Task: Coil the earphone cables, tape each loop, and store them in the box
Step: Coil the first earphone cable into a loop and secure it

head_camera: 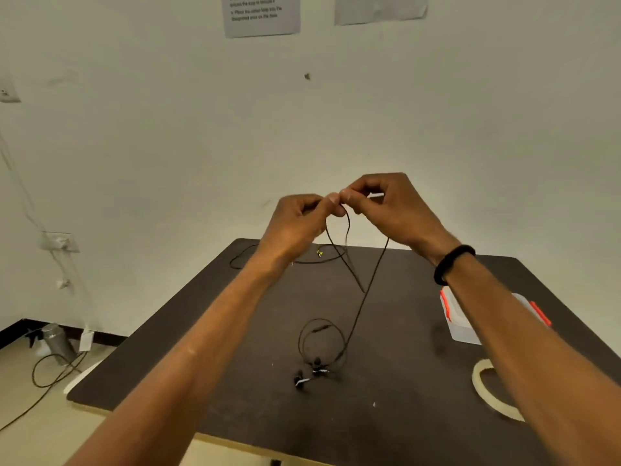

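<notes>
Both hands are raised above the dark table (235,331), fingertips together. My left hand (299,220) and my right hand (386,203) each pinch the top of a black earphone cable (366,290). A short loop hangs just below my fingers. The rest of the cable drops to the table, where it curls into rings ending at the earbuds (309,376). A second earphone cable (322,260) lies flat at the table's far edge. A roll of pale tape (484,391) and a clear box with orange clips (460,327) sit at the right, partly hidden by my right forearm.
A white wall stands close behind the table, with two paper sheets (262,15) stuck up high. On the floor at the left are a grey spray bottle (57,341) and loose wires (50,371). The table's near edge runs along the bottom.
</notes>
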Action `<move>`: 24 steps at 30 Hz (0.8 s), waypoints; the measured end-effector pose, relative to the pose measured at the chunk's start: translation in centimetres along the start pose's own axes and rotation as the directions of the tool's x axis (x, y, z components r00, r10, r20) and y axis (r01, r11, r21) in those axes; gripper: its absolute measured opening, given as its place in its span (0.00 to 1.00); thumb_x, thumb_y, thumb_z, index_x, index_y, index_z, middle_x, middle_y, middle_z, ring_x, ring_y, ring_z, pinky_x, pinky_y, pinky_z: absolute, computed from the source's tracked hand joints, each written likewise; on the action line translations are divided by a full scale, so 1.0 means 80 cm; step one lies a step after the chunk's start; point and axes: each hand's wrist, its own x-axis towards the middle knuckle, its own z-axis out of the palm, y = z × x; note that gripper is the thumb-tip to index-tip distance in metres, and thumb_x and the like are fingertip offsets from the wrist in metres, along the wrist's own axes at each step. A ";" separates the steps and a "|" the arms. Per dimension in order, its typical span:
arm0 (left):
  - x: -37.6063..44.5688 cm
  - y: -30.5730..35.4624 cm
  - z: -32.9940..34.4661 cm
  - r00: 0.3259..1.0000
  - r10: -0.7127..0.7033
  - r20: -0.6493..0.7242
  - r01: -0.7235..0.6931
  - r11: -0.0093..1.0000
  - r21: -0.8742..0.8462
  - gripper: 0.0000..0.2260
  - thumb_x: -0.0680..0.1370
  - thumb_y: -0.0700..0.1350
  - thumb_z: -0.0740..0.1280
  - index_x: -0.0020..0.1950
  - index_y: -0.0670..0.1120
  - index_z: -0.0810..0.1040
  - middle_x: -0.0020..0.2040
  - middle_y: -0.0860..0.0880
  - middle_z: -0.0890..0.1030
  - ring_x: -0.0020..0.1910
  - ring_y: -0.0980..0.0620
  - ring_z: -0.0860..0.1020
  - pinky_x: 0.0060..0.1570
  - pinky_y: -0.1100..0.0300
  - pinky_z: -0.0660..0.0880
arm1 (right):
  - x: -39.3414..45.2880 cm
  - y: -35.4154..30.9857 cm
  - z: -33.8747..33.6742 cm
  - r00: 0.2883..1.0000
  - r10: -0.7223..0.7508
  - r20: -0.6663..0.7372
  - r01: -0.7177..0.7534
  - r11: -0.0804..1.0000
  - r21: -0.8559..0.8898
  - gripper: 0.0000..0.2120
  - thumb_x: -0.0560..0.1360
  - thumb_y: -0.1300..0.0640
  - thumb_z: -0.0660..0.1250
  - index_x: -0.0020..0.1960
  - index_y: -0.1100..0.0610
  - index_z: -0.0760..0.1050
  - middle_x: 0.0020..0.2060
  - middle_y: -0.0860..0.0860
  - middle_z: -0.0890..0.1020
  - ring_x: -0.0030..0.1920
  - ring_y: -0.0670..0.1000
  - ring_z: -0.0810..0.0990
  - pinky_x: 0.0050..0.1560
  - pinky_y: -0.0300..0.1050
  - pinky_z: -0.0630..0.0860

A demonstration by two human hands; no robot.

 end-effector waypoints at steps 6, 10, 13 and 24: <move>0.015 0.038 -0.053 0.976 0.049 -0.213 -0.067 0.995 -0.075 0.15 0.84 0.51 0.67 0.45 0.45 0.86 0.27 0.55 0.65 0.26 0.55 0.61 0.26 0.62 0.58 | 0.002 -0.020 -0.023 0.999 0.042 0.018 -0.043 0.996 0.078 0.11 0.81 0.47 0.70 0.50 0.52 0.87 0.37 0.44 0.83 0.32 0.38 0.76 0.34 0.29 0.71; 0.014 0.024 -0.096 0.899 -0.009 -0.438 -0.007 0.999 -0.036 0.13 0.83 0.53 0.68 0.45 0.48 0.86 0.24 0.58 0.68 0.26 0.53 0.65 0.29 0.62 0.62 | -0.033 0.018 -0.017 0.990 0.142 0.023 -0.144 0.978 0.151 0.10 0.81 0.46 0.71 0.49 0.50 0.87 0.36 0.46 0.81 0.30 0.44 0.70 0.33 0.35 0.70; -0.003 0.006 -0.098 0.872 0.079 -0.483 0.047 0.969 0.242 0.11 0.79 0.57 0.71 0.51 0.52 0.86 0.33 0.57 0.79 0.30 0.58 0.75 0.38 0.65 0.69 | -0.054 0.036 -0.004 0.979 0.205 0.017 -0.204 0.959 0.196 0.10 0.80 0.46 0.71 0.49 0.51 0.87 0.36 0.46 0.80 0.29 0.44 0.68 0.32 0.33 0.69; -0.034 -0.021 -0.004 0.998 -0.033 0.062 0.016 0.965 0.260 0.13 0.81 0.59 0.68 0.55 0.53 0.87 0.31 0.59 0.80 0.31 0.63 0.76 0.40 0.65 0.72 | -0.051 0.017 0.023 0.987 0.145 0.075 -0.157 0.970 0.186 0.10 0.82 0.50 0.70 0.49 0.55 0.85 0.34 0.40 0.82 0.33 0.36 0.78 0.36 0.27 0.71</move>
